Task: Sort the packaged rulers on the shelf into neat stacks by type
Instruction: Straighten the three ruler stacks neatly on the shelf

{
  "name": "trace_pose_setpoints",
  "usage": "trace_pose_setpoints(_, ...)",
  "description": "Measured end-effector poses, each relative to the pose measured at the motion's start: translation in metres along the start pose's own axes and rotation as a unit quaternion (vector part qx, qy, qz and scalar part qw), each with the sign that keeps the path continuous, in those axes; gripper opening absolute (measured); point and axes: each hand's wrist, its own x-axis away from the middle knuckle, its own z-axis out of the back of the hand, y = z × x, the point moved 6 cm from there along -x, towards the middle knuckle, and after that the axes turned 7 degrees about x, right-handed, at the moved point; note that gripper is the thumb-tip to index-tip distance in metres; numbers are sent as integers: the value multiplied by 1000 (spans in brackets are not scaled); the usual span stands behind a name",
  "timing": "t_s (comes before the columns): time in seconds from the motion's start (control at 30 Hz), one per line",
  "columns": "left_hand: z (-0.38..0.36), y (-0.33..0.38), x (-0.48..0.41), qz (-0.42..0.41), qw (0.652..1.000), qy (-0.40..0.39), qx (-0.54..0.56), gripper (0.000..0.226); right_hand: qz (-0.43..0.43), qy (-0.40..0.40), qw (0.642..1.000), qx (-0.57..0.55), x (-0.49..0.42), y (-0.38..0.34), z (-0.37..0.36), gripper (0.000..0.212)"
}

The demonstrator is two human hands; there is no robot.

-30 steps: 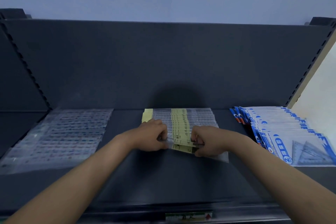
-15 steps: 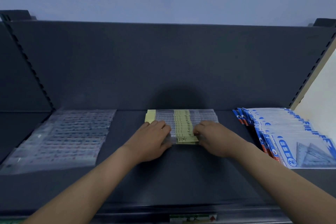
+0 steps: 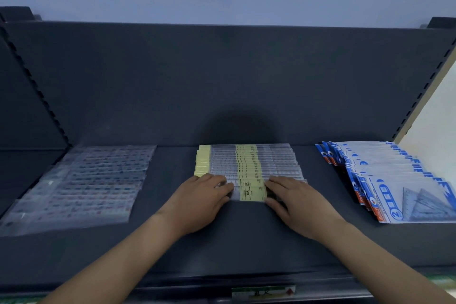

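Note:
A row of clear ruler packs with yellow labels (image 3: 249, 168) lies overlapped in the middle of the dark shelf (image 3: 246, 237). My left hand (image 3: 204, 198) rests flat on the left end of the nearest pack. My right hand (image 3: 293, 201) lies flat on its right end. Both palms face down with the fingers together, pressing on the pack. To the left sits a fanned stack of clear packs with red and blue print (image 3: 81, 185). On the right stands a fanned stack of blue and white set-square packs (image 3: 394, 185).
The dark back panel (image 3: 222, 81) rises just behind the stacks. A slotted upright (image 3: 32, 81) bounds the left side and a pale side wall (image 3: 434, 118) the right. A price label strip (image 3: 264, 291) runs along the shelf's front edge.
The front yellow-label pack, held lifted between both hands a second ago, now lies flat at the front of the row. Both hands went from gripping it to pressing down on it.

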Motion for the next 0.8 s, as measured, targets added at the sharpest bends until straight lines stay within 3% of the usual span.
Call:
trace_pose_setpoints(0.1,-1,4,-1,-6,1000,17,-4,32,-4,17,1000,-1,-1,1,-2,61)
trace_pose_setpoints(0.23,0,7,-2,-19,999,23,-12,14,-5,55,998,16,0,0,-1,32)
trace_pose_setpoints(0.3,2,6,-3,-8,1000,13,-5,21,-22,61,998,7,1,0,2,29)
trace_pose_setpoints(0.6,12,4,-15,30,999,-7,6,42,-68,28,997,16,7,20,2,57)
trace_pose_setpoints(0.73,12,11,-33,41,997,-66,13,72,-88,19,996,26,11,36,13,77)
trace_pose_setpoints(0.8,14,22,-44,34,997,-66,9,76,-93,25,995,29,15,46,22,84)
